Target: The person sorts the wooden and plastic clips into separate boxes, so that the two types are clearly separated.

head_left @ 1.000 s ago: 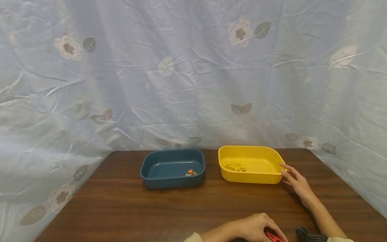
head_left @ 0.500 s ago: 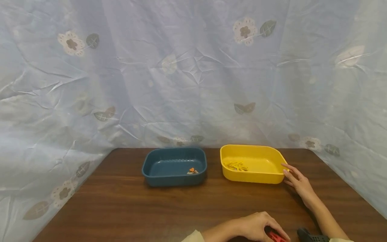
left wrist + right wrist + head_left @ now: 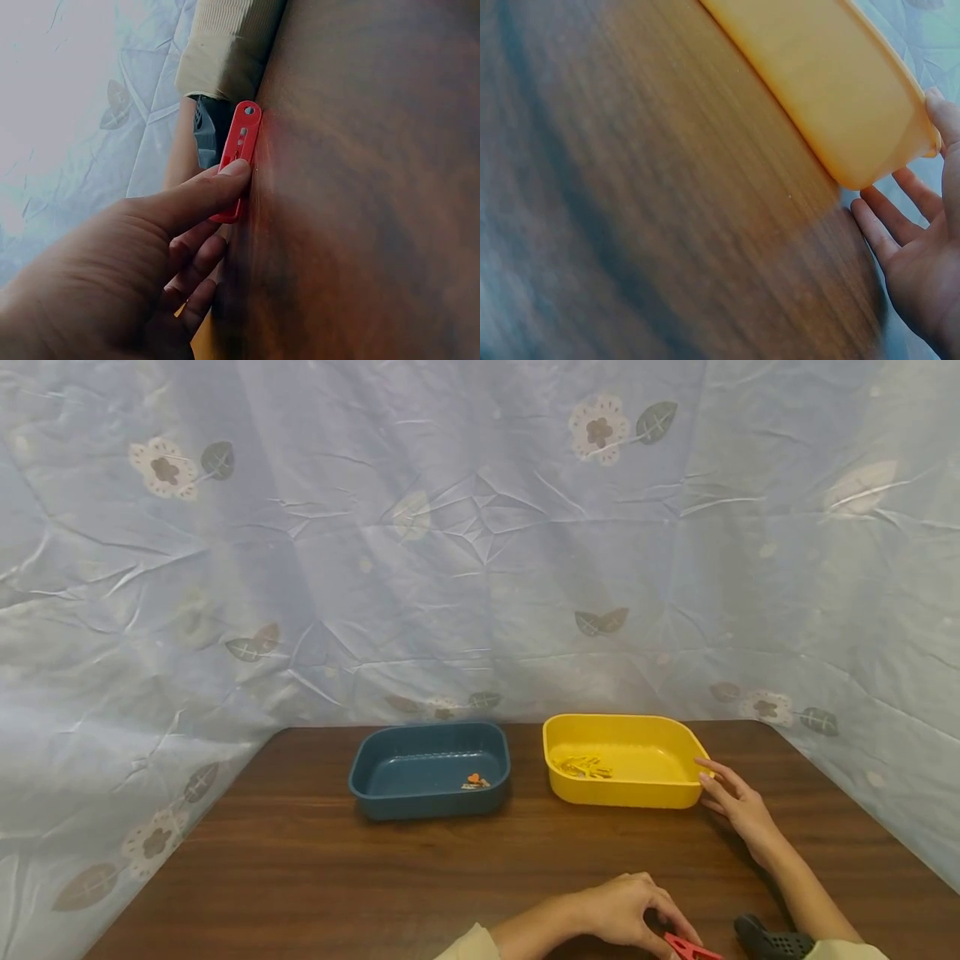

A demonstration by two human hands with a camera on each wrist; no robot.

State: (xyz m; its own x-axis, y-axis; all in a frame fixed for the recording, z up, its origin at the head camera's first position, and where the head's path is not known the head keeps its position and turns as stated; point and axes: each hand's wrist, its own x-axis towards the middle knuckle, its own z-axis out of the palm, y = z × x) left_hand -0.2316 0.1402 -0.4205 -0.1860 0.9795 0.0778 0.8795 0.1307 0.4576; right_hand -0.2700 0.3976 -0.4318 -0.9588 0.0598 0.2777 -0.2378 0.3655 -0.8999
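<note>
In the head view my left hand (image 3: 622, 910) is low on the right. It pinches a small flat red plastic piece with holes in it (image 3: 688, 948); the left wrist view shows my thumb on the broad face of this red piece (image 3: 241, 135), close over the table. Its exact kind is unclear. My right hand (image 3: 746, 818) touches the right end of a yellow tray (image 3: 622, 793) with fingers mostly straight. In the right wrist view the thumb meets the rim of that yellow tray (image 3: 847, 97), and other fingers are by its lower corner.
Small yellow pieces (image 3: 585, 767) lie in the yellow tray's left part. A dark blue tray (image 3: 427, 810) stands to its left, holding a few small orange and pale items (image 3: 475, 782). A black perforated object (image 3: 772, 941) is by the right forearm. A patterned curtain (image 3: 480, 568) hangs behind the table.
The red piece has tilted and shows more past my left fingers, with the hand shifted slightly. My right hand stays at the yellow tray. The head view has moved a little.
</note>
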